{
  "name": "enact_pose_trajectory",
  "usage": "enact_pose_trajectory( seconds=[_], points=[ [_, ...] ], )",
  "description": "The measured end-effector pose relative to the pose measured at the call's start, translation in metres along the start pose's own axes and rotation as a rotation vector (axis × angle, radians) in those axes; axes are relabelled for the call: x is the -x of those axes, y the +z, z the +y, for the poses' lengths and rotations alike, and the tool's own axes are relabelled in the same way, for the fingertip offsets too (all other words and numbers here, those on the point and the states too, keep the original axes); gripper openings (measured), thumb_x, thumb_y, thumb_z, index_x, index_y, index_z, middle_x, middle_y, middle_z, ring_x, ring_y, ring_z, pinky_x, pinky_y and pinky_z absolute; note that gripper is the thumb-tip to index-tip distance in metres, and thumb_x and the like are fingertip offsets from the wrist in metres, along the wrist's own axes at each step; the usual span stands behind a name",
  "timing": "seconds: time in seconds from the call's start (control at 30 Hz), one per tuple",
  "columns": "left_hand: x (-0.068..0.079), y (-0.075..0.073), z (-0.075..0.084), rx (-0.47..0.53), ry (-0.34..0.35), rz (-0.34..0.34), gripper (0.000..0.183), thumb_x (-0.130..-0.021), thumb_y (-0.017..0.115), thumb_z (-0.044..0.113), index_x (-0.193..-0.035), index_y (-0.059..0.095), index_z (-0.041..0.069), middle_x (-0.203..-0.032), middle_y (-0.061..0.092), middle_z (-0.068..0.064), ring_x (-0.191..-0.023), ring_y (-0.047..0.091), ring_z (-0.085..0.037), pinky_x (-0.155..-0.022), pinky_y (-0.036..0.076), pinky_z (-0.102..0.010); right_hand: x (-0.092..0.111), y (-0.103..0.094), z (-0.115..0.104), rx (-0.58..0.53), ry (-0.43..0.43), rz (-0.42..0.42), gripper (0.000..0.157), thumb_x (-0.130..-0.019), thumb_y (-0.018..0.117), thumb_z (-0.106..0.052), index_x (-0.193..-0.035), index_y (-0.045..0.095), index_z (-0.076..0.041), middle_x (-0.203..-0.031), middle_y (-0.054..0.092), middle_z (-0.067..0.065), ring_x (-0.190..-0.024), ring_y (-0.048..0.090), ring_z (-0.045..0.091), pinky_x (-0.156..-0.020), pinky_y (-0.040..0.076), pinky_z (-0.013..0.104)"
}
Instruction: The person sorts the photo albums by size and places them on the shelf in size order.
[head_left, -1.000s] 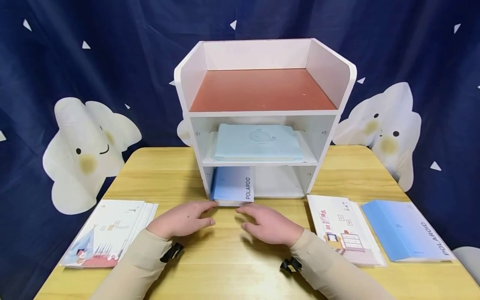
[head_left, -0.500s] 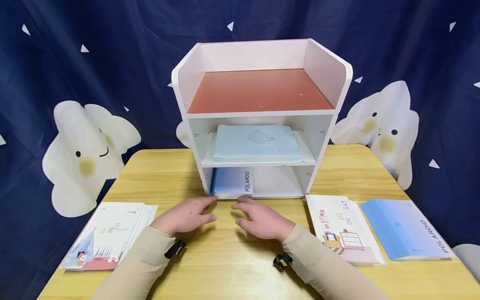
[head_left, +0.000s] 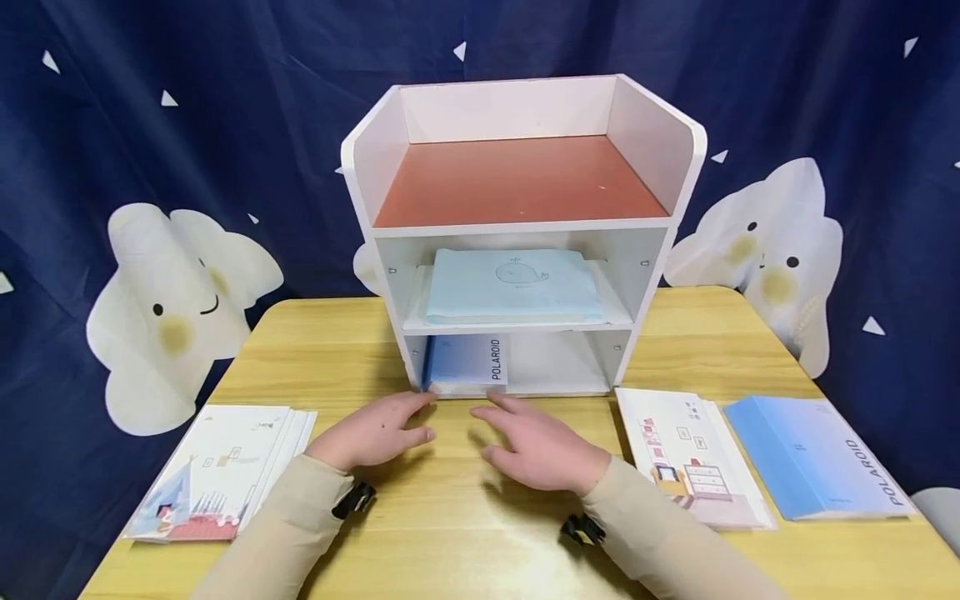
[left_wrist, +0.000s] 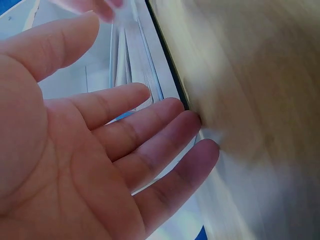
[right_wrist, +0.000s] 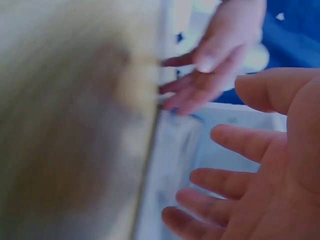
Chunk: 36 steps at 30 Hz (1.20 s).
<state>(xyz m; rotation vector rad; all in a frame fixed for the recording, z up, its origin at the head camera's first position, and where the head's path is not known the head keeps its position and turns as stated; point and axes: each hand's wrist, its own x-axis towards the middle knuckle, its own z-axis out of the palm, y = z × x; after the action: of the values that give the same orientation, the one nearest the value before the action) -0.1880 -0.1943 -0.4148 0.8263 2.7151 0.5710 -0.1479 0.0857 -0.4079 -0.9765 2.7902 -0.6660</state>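
Note:
In the head view a blue-and-white book marked POLAROID (head_left: 465, 360) lies flat in the left half of the shelf unit's bottom compartment, its front end near the shelf's front edge. My left hand (head_left: 371, 433) is at the book's left front corner, fingers extended and thumb apart; whether the fingertips touch it I cannot tell. My right hand (head_left: 543, 446) is just in front of the book's right corner, fingers loosely spread, holding nothing. The left wrist view shows the left palm (left_wrist: 65, 165) with straight fingers; the right wrist view shows the right hand (right_wrist: 265, 175) likewise.
The white shelf unit (head_left: 523, 223) stands at the table's back. A pale blue whale-print book (head_left: 517, 287) lies on its middle shelf. Illustrated books lie in a left stack (head_left: 217, 475) and a right stack (head_left: 690, 467). Another blue POLAROID book (head_left: 821, 458) is far right.
The POLAROID book has slid further back into the bottom compartment, its front end no longer jutting out. My hands followed slightly forward; the right has since drawn a little to the right.

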Motion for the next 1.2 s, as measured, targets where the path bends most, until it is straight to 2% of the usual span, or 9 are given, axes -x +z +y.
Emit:
enact_pose_trajectory(
  seconds=[0.1, 0.23, 0.4, 0.5, 0.6, 0.7, 0.83, 1.0, 1.2],
  points=[
    [0.002, 0.001, 0.000, 0.019, -0.018, -0.003, 0.058, -0.102, 0.061, 0.033, -0.151, 0.046, 0.005, -0.151, 0.048, -0.016, -0.139, 0.044, -0.032, -0.114, 0.036, -0.050, 0.024, -0.017, -0.001, 0.021, 0.018, 0.032, 0.060, -0.101, 0.057, -0.043, -0.156, 0.043, -0.022, -0.163, 0.030, 0.011, -0.142, 0.039, 0.033, -0.113, 0.035, 0.053],
    [0.005, 0.002, 0.001, 0.041, -0.034, -0.008, 0.059, -0.103, 0.060, 0.034, -0.153, 0.045, 0.008, -0.153, 0.046, -0.014, -0.141, 0.042, -0.032, -0.114, 0.034, -0.050, 0.059, -0.041, 0.016, 0.056, 0.046, 0.097, 0.064, -0.098, 0.063, -0.042, -0.156, 0.042, -0.024, -0.163, 0.030, 0.010, -0.142, 0.039, 0.034, -0.111, 0.037, 0.056],
    [0.009, 0.002, 0.003, 0.076, -0.034, 0.005, 0.059, -0.103, 0.061, 0.034, -0.153, 0.044, 0.008, -0.151, 0.048, -0.014, -0.140, 0.043, -0.033, -0.114, 0.035, -0.051, 0.099, -0.068, 0.058, 0.105, 0.183, 0.140, 0.069, -0.096, 0.068, -0.039, -0.155, 0.042, -0.016, -0.160, 0.028, 0.025, -0.138, 0.037, 0.050, -0.101, 0.040, 0.069],
    [0.012, 0.003, 0.005, 0.102, -0.031, 0.013, 0.059, -0.103, 0.061, 0.033, -0.153, 0.044, 0.007, -0.150, 0.049, -0.015, -0.140, 0.043, -0.034, -0.114, 0.035, -0.052, 0.120, -0.077, 0.085, 0.109, 0.286, 0.117, 0.077, -0.094, 0.071, -0.045, -0.155, 0.041, -0.011, -0.156, 0.026, 0.035, -0.134, 0.035, 0.058, -0.096, 0.041, 0.072],
    [0.013, 0.004, 0.006, 0.121, -0.032, 0.024, 0.058, -0.103, 0.060, 0.033, -0.152, 0.045, 0.007, -0.150, 0.049, -0.015, -0.140, 0.042, -0.034, -0.114, 0.034, -0.052, 0.135, -0.079, 0.104, 0.108, 0.337, 0.074, 0.088, -0.088, 0.073, -0.055, -0.154, 0.041, -0.007, -0.153, 0.024, 0.041, -0.131, 0.033, 0.064, -0.092, 0.041, 0.075],
    [0.015, 0.003, 0.007, 0.147, -0.052, 0.044, 0.056, -0.103, 0.060, 0.034, -0.151, 0.047, 0.007, -0.147, 0.053, -0.014, -0.138, 0.045, -0.032, -0.113, 0.036, -0.051, 0.142, -0.073, 0.116, 0.083, 0.339, 0.006, 0.094, -0.085, 0.072, -0.063, -0.153, 0.043, -0.006, -0.150, 0.024, 0.045, -0.129, 0.034, 0.066, -0.089, 0.044, 0.072],
    [0.014, 0.005, 0.008, 0.204, -0.073, 0.053, 0.054, -0.104, 0.059, 0.034, -0.149, 0.048, 0.006, -0.139, 0.059, -0.013, -0.130, 0.054, -0.029, -0.107, 0.042, -0.050, 0.146, -0.064, 0.120, 0.056, 0.329, -0.043, 0.092, -0.085, 0.070, -0.064, -0.152, 0.046, -0.006, -0.148, 0.028, 0.046, -0.128, 0.038, 0.065, -0.089, 0.047, 0.066],
    [0.011, 0.009, 0.008, 0.257, -0.081, 0.048, 0.054, -0.104, 0.059, 0.033, -0.148, 0.049, 0.004, -0.132, 0.063, -0.012, -0.123, 0.059, -0.028, -0.102, 0.047, -0.049, 0.148, -0.062, 0.120, 0.088, 0.299, -0.011, 0.087, -0.085, 0.072, -0.061, -0.150, 0.049, -0.008, -0.146, 0.034, 0.044, -0.126, 0.043, 0.062, -0.089, 0.048, 0.063],
    [0.008, 0.010, 0.011, 0.263, -0.067, 0.041, 0.052, -0.104, 0.059, 0.031, -0.146, 0.051, 0.002, -0.128, 0.065, -0.012, -0.119, 0.060, -0.027, -0.100, 0.048, -0.049, 0.147, -0.060, 0.119, 0.113, 0.266, 0.012, 0.085, -0.087, 0.070, -0.062, -0.149, 0.051, -0.008, -0.144, 0.037, 0.044, -0.126, 0.046, 0.060, -0.092, 0.047, 0.064]
  ],
)
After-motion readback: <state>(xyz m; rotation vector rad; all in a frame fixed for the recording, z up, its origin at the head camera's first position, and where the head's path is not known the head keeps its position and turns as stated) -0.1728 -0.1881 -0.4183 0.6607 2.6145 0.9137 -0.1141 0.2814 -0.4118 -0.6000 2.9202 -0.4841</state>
